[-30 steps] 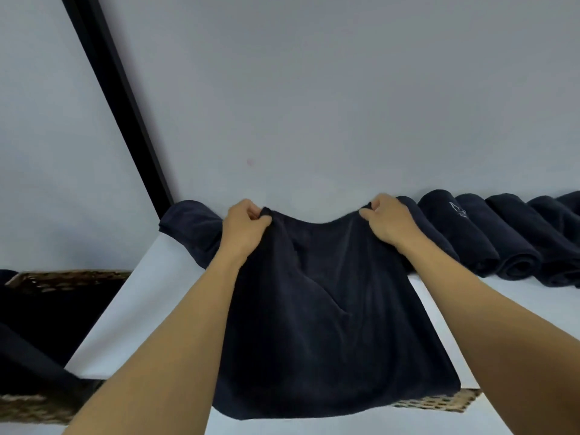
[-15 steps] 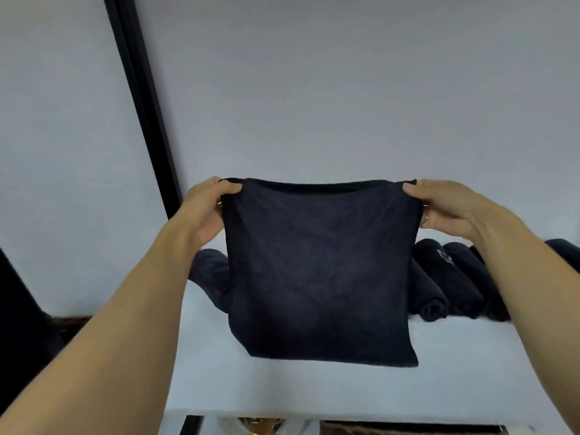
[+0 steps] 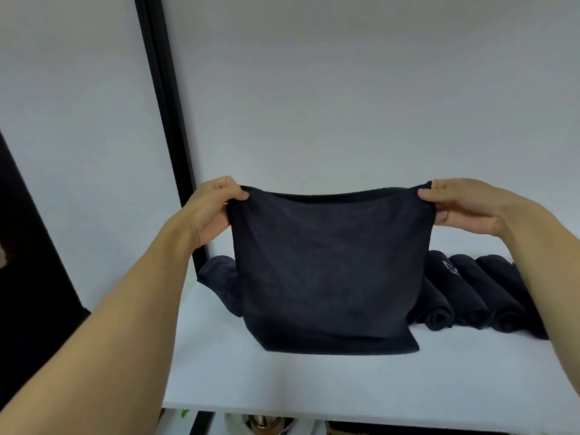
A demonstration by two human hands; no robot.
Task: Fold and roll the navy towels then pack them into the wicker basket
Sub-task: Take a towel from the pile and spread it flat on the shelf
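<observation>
A pale wall (image 3: 345, 89) fills most of the head view, with a black post (image 3: 163, 120) running up it on the left. Below is a white desk (image 3: 314, 387).

Above the middle of the desk, a navy towel (image 3: 329, 271) hangs as a flat, roughly square panel. The left hand (image 3: 210, 211) pinches its top left corner between thumb and curled fingers. The right hand (image 3: 464, 205) pinches the top right corner the same way. The top edge sags a little between them and shows a second layer behind, so the towel looks already doubled over. Its lower edge seems to meet the desk, though I cannot tell whether it rests there or hangs just clear.

Along the far edge of the desk, towards the right, a row of rolls (image 3: 455, 293) lies side by side and touching. One of them carries a small pale mark. Near the far left corner lies another towel (image 3: 219, 277), half hidden by the hanging one; whether it is rolled is unclear. Something round and metallic (image 3: 260, 423) shows under the near edge, too cut off to name.

As for progress, several towels appear rolled and set aside. This one looks part folded, so any further fold and the rolling are left. No basket is in sight, so as far as the view shows, packing has yet to begin.
</observation>
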